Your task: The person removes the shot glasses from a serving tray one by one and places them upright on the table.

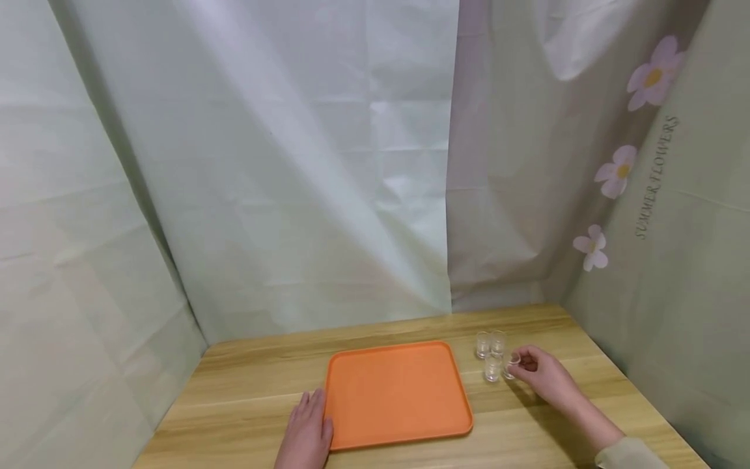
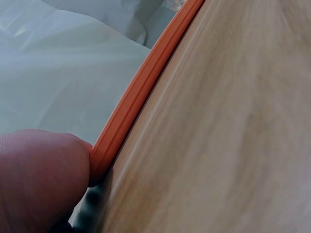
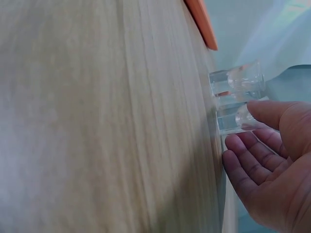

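An orange tray (image 1: 398, 391) lies flat on the wooden table. At its left edge rests my left hand (image 1: 306, 430), fingers extended and the thumb near the corner; the left wrist view has a rounded part of that hand against the tray's rim (image 2: 141, 97). To the right of the tray stand several small clear glasses, one of them (image 1: 492, 368) at the front left of the group. My right hand (image 1: 541, 374) pinches the front right glass (image 1: 509, 368) between thumb and fingers. In the right wrist view the thumb (image 3: 267, 112) lies across this glass, which is upright at the tabletop.
Two more clear glasses (image 1: 483, 345) stand close together behind the pinched one. Pale curtains (image 1: 293, 195) hang behind the wooden table (image 1: 246, 391) and along both sides. Flowers (image 1: 615, 171) and lettering are printed on the right curtain.
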